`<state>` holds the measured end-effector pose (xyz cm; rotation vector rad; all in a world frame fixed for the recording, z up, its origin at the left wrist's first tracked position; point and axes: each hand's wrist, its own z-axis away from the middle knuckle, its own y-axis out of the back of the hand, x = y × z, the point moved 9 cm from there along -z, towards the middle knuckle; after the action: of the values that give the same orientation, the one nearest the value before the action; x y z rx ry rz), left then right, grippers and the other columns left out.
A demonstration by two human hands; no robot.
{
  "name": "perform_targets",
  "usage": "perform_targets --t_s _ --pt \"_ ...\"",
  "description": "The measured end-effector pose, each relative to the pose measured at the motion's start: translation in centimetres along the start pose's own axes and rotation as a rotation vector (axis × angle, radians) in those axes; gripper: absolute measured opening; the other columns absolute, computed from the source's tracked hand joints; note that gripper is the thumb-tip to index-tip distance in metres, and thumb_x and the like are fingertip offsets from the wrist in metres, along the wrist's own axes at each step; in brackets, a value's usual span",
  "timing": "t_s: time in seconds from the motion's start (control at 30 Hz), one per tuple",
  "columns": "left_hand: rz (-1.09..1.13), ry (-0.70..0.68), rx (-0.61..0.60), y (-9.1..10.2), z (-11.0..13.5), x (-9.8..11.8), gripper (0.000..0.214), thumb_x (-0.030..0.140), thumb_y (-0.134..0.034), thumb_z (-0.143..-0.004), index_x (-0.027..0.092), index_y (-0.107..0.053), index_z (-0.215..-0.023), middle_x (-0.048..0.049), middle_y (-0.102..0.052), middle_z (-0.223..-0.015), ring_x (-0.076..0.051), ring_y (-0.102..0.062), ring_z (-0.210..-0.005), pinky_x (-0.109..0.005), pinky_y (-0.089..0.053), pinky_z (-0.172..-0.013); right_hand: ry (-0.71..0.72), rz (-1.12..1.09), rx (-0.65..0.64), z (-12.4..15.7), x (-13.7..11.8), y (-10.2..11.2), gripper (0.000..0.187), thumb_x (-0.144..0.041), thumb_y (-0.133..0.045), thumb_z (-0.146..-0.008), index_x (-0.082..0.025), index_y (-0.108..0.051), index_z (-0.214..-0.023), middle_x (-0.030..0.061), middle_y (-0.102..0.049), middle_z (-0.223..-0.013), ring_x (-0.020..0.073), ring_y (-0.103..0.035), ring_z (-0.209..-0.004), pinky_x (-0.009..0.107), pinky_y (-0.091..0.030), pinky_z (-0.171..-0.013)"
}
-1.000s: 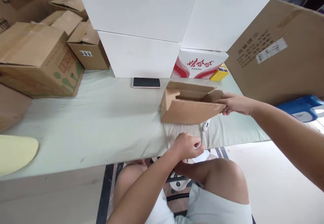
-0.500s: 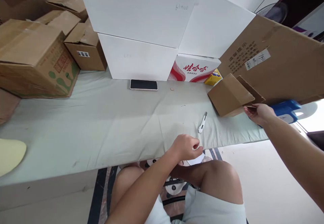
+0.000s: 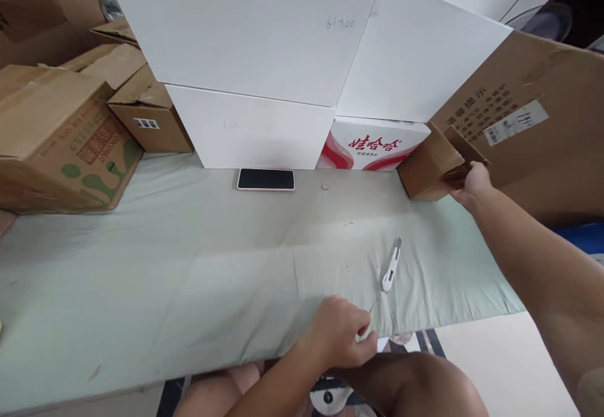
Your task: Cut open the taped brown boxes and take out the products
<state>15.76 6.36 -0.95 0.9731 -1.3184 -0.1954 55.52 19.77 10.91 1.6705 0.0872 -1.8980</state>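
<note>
Head view: my right hand (image 3: 472,185) grips the small carton (image 3: 425,166), beyond the cutter (image 3: 391,271). Left of the cutter, my left hand (image 3: 340,332) curls loosely; whether holding anything, I can't tell.

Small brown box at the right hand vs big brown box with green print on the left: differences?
Handling: the small box is in the grip of the right hand; the big box has no hand on it.
Print: the big box carries red and green print; the small box's visible faces look plain.
Opening: the small box shows an open end; the big box's top looks closed.
Shared: both are brown cardboard.
</note>
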Motion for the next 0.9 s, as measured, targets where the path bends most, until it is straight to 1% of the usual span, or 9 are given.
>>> perform_targets --t_s 0.1,0.23,0.33,0.43,0.5,0.57,0.67,0.77,0.9 --pt "0.004 0.023 -0.035 -0.4 -0.2 -0.8 0.029 0.038 -0.065 -0.082 0.02 -0.054 -0.062 0.0014 -0.064 -0.056 -0.013 -0.055 -0.054 -0.032 -0.029 -0.06 -0.026 -0.046 -0.027 -1.1 -0.7 -2.3 0.044 -0.048 -0.02 -0.106 -0.026 -0.055 -0.093 0.0014 -0.05 -0.076 0.0137 -0.057 -0.07 0.023 -0.047 -0.064" --pt "0.018 0.044 -0.031 0.3 -0.9 -1.3 0.03 0.037 -0.064 -0.081 0.019 -0.051 -0.061 0.0014 -0.061 -0.053 -0.013 -0.053 -0.053 -0.031 -0.03 -0.06 -0.067 0.076 -0.358 0.1 -1.1 -7.8 0.052 -0.049 -0.022 -0.107 -0.021 -0.065 -0.097 0.0114 -0.068 -0.093 0.0164 -0.067 -0.086 0.027 -0.051 -0.072" --pt "0.034 0.043 -0.004 1.1 -1.1 -0.9 0.031 0.038 -0.064 -0.081 0.02 -0.049 -0.06 0.0015 -0.06 -0.052 -0.014 -0.054 -0.054 -0.031 -0.03 -0.058 -0.08 0.388 -0.59 4.2 -0.1 -12.3 0.041 -0.034 -0.033 -0.107 -0.014 -0.068 -0.095 0.0168 -0.072 -0.095 0.0192 -0.068 -0.08 0.029 -0.053 -0.071" --pt "0.07 0.05 0.029 1.8 -0.8 -0.3 0.036 0.041 -0.064 -0.082 0.02 -0.045 -0.059 0.0018 -0.061 -0.053 -0.015 -0.057 -0.057 -0.03 -0.031 -0.057 -0.032 0.557 -0.76 11.0 0.9 -17.8 0.022 -0.022 -0.055 -0.098 -0.012 -0.072 -0.087 0.0173 -0.074 -0.087 0.0227 -0.07 -0.076 0.032 -0.055 -0.072" --pt "0.091 0.079 0.049 2.2 -0.5 -0.4 0.04 0.042 -0.064 -0.082 0.02 -0.041 -0.058 0.0021 -0.06 -0.052 -0.015 -0.058 -0.058 -0.03 -0.03 -0.056 0.177 0.668 -0.951 17.8 0.8 -22.9 0.012 -0.021 -0.065 -0.092 -0.016 -0.075 -0.088 0.0122 -0.076 -0.088 0.0235 -0.071 -0.081 0.035 -0.057 -0.081" --pt "0.116 0.123 0.066 2.8 0.1 -0.9 0.043 0.043 -0.064 -0.082 0.02 -0.038 -0.058 0.0026 -0.056 -0.049 -0.014 -0.056 -0.057 -0.029 -0.031 -0.056 0.54 0.758 -1.138 26.0 0.0 -28.3 0.01 -0.026 -0.07 -0.088 -0.024 -0.077 -0.094 0.0058 -0.077 -0.095 0.0244 -0.071 -0.089 0.041 -0.057 -0.093" --pt "0.189 0.17 0.106 4.1 1.3 -1.9 0.041 0.044 -0.064 -0.084 0.02 -0.04 -0.06 0.0042 -0.047 -0.046 -0.013 -0.049 -0.054 -0.028 -0.032 -0.058 1.045 0.746 -1.246 38.1 -1.2 -35.5 0.023 -0.03 -0.064 -0.087 -0.029 -0.075 -0.108 0.0037 -0.075 -0.114 0.0275 -0.069 -0.105 0.047 -0.054 -0.103" --pt "0.273 0.189 0.171 5.9 2.9 -2.7 0.039 0.045 -0.062 -0.087 0.021 -0.041 -0.065 0.0056 -0.042 -0.047 -0.012 -0.042 -0.052 -0.028 -0.033 -0.059 1.324 0.703 -1.158 45.9 -2.7 -42.2 0.04 -0.031 -0.057 -0.09 -0.024 -0.068 -0.128 0.0103 -0.065 -0.135 0.0309 -0.063 -0.123 0.049 -0.049 -0.111" --pt "0.368 0.241 0.23 8.0 4.8 -3.8 0.039 0.044 -0.066 -0.085 0.021 -0.041 -0.065 0.0058 -0.044 -0.05 -0.011 -0.037 -0.052 -0.029 -0.035 -0.059 1.424 0.634 -0.925 49.2 -6.2 -49.8 0.059 -0.028 -0.058 -0.088 -0.016 -0.054 -0.145 0.0161 -0.048 -0.151 0.0351 -0.045 -0.144 0.053 -0.035 -0.123"
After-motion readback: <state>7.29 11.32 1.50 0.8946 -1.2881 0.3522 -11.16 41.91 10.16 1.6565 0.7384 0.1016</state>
